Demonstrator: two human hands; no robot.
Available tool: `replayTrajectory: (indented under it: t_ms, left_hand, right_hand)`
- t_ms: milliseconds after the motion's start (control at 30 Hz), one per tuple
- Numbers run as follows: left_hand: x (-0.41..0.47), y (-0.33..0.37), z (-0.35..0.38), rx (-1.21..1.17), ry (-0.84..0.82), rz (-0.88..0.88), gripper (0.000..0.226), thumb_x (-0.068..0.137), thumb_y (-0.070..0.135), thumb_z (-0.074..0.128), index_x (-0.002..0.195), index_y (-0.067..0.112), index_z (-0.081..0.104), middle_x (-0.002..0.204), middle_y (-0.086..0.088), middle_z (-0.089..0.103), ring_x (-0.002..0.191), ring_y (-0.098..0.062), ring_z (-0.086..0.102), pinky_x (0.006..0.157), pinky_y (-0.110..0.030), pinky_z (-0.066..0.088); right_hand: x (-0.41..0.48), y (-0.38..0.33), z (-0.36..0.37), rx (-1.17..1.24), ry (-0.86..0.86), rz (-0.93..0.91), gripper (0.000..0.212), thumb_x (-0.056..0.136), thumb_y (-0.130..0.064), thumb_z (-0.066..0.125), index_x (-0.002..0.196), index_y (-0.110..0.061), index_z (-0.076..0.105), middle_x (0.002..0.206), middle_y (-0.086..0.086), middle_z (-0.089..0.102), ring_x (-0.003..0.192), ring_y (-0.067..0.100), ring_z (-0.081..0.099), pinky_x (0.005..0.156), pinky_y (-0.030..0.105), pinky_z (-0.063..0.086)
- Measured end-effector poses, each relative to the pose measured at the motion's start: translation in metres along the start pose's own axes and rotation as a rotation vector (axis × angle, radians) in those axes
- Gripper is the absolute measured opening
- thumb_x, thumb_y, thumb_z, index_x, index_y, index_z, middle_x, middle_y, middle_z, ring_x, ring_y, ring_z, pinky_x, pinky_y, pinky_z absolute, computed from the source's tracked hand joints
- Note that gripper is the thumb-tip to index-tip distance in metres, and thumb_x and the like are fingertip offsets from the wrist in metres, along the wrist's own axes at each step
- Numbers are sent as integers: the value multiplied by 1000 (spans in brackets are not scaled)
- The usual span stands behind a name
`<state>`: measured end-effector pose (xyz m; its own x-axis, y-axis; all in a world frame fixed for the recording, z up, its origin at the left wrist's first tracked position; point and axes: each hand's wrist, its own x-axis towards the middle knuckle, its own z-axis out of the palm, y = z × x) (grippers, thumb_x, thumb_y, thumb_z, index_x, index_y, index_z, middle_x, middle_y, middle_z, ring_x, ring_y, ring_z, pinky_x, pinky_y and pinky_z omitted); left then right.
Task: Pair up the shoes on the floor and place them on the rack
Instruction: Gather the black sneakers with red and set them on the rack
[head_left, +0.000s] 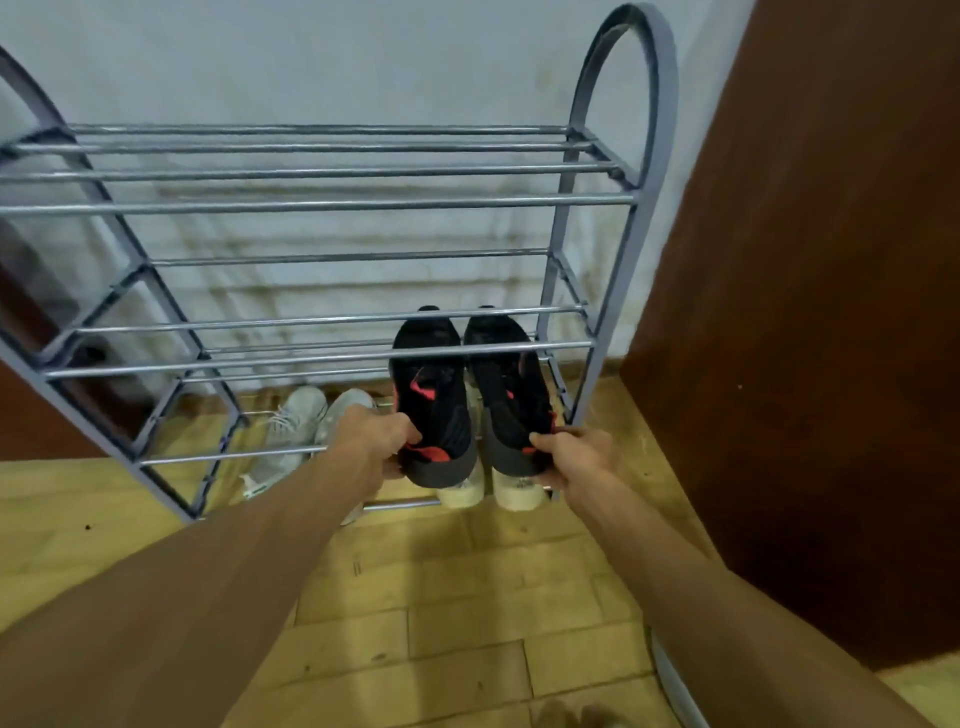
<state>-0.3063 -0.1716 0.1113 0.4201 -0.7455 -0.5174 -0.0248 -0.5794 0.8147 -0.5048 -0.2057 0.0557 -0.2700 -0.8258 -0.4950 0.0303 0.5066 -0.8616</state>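
Two black sneakers with red accents and cream soles sit side by side at the right end of the grey metal rack, toes pointing at the wall. My left hand grips the heel of the left black shoe. The heel of the right black shoe is held by my right hand. Both shoes lie on the bottom shelf bars, their toes partly hidden behind the shelf bars above. A pair of light grey sneakers rests on the same bottom shelf, just left of my left hand.
The rack's upper shelves hold nothing. A dark brown wooden panel stands close on the right of the rack. A pale wall is behind it. The floor is yellowish tile, with toes showing at the bottom edge.
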Motion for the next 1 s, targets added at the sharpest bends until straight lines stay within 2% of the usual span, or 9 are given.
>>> replayTrajectory:
  t_ms: [100,233,433,467,567,633,700,900,1000]
  left_hand:
    - [34,14,8,7,-9,28,19,85,-6,62,102,1,60,103,-17,64,91,-32,63,74,-41,54]
    - [70,16,18,36,-58,19,32,87,-3,61,119,-3,59,111,-21,67,98,-36,67,84,-48,56]
    - [74,5,20,-48,-145,35,42,92,16,61,132,4,54,125,-15,64,111,-31,63,79,-40,54]
    - [66,5,18,-59,-144,39,43,91,19,62,131,6,55,126,-12,64,113,-30,61,80,-39,51]
    - [37,-1,14,-12,-116,23,45,90,25,64,129,6,53,130,-9,60,118,-27,56,88,-42,46]
    - [4,-8,14,58,-110,3,48,90,25,62,132,5,48,135,-10,52,121,-29,51,93,-41,44]
    - [-30,-16,16,183,-136,49,39,90,24,61,124,8,50,134,-12,51,111,-28,51,88,-39,45]
    - [-141,-44,37,564,-460,184,20,89,31,61,101,15,57,103,-5,56,92,-21,55,77,-29,43]
    - [-184,-75,45,698,-562,251,23,89,32,60,105,15,65,102,-1,60,96,-18,57,76,-26,46]
  right_hand:
    - [31,-2,18,-25,50,-23,15,74,-14,79,84,-15,69,98,14,73,88,32,71,78,47,60]
    - [54,3,32,-55,69,-93,14,81,-15,74,90,-21,65,98,11,71,92,30,69,82,47,59]
    - [57,8,27,-125,-7,-133,9,85,-25,70,86,-25,61,105,10,70,97,29,69,82,47,59]
    - [51,7,23,-125,-40,-125,7,87,-23,67,92,-24,62,106,10,69,96,27,68,81,44,59]
    - [23,4,4,-151,-127,-71,30,91,-18,62,120,-12,59,112,11,64,100,26,63,81,41,58]
    - [-1,8,-18,-230,-164,-47,38,89,-22,65,125,-9,56,121,11,61,108,28,61,84,42,57]
    - [-27,14,-44,-363,-198,-51,42,91,-24,64,128,-6,53,119,11,58,105,26,58,87,42,56]
    - [-95,58,-134,-620,-267,46,49,94,-26,58,138,-8,47,108,10,56,90,22,58,71,32,54]
    - [-130,102,-166,-634,-275,110,52,94,-25,59,141,-6,43,110,10,56,84,21,59,70,33,54]
